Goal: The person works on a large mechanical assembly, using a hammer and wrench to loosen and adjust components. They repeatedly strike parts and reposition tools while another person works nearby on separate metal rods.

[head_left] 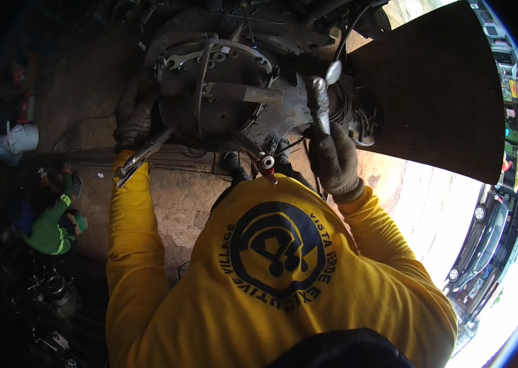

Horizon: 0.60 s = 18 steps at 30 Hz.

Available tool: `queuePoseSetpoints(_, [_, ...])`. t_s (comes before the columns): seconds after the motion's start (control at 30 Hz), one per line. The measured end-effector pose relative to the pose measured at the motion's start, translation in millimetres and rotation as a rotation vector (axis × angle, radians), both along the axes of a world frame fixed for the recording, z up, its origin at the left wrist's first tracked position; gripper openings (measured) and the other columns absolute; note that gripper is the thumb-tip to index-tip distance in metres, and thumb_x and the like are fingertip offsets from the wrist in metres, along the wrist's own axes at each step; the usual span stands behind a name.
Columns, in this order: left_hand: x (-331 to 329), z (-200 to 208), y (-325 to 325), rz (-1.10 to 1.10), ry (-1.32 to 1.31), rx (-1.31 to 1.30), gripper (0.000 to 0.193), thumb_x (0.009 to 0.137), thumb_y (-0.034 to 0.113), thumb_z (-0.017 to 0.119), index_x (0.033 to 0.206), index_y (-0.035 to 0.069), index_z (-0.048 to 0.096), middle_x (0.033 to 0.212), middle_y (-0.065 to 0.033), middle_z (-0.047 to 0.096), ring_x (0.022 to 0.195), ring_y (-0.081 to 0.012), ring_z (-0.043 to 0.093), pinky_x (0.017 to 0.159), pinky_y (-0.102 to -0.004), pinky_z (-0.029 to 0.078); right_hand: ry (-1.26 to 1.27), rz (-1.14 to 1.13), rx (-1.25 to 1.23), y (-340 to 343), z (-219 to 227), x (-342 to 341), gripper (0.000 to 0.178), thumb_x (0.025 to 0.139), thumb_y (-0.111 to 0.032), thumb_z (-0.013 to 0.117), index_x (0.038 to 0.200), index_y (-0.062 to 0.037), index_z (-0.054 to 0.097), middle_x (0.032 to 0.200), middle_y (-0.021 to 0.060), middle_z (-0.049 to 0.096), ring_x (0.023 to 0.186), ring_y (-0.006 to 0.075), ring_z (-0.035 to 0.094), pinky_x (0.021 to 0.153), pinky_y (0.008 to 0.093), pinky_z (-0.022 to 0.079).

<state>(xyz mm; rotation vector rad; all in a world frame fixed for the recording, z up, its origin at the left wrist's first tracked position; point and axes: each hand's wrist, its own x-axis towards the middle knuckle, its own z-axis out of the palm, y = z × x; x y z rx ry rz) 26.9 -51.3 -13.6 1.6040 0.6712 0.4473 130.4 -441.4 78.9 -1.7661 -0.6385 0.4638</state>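
My right hand [334, 161], in a knitted work glove, is closed around the lower end of a silver metal tool [319, 98] with a thick, rounded top. Against the left side of a dark round metal tray [179, 119] is my gloved left hand [133, 119]; shadow hides its fingers. Curved metal bars [201, 92] cross over the tray. In it lie an open-end wrench [174, 62] and several round metal rings [218, 57]. A metal rod [142, 156] juts from the tray's edge over my left cuff. A tool with a round silver end [267, 162] points toward my chest.
A large dark panel [424, 92] stands at the right. A silver oval piece [333, 72] and a black cable [352, 30] are beyond my right hand. At the left, a person in green [53, 230] is low near the floor. A dark car [481, 239] is outside.
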Motion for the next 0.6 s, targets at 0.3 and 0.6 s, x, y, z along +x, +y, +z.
queuePoseSetpoints(0.3, [7.3,-3.4,-0.9,0.051,0.012,-0.034,0.044,0.094,0.033,0.078,0.13,0.011,0.064,0.121,-0.0058,0.067,0.114,-0.0196,0.062,0.103,-0.0356,0.047,-0.048,-0.031,-0.322,-27.3,-78.1,-1.2,0.035,0.108,-0.037,0.052,0.111,-0.0039,0.061,0.068,-0.0026,0.054,0.057,0.0071,0.049,0.049,0.0227,0.037])
queuePoseSetpoints(0.6, [-1.2,-2.7,17.0,-0.009,0.0,0.089,0.046,0.097,0.024,0.074,0.139,0.011,0.061,0.129,-0.0062,0.067,0.118,-0.0187,0.063,0.105,-0.0311,0.048,0.231,-0.173,0.03,-7.4,-25.4,9.4,0.043,0.108,-0.037,0.051,0.119,0.0031,0.061,0.069,-0.0015,0.054,0.052,0.0053,0.046,0.047,0.0211,0.036])
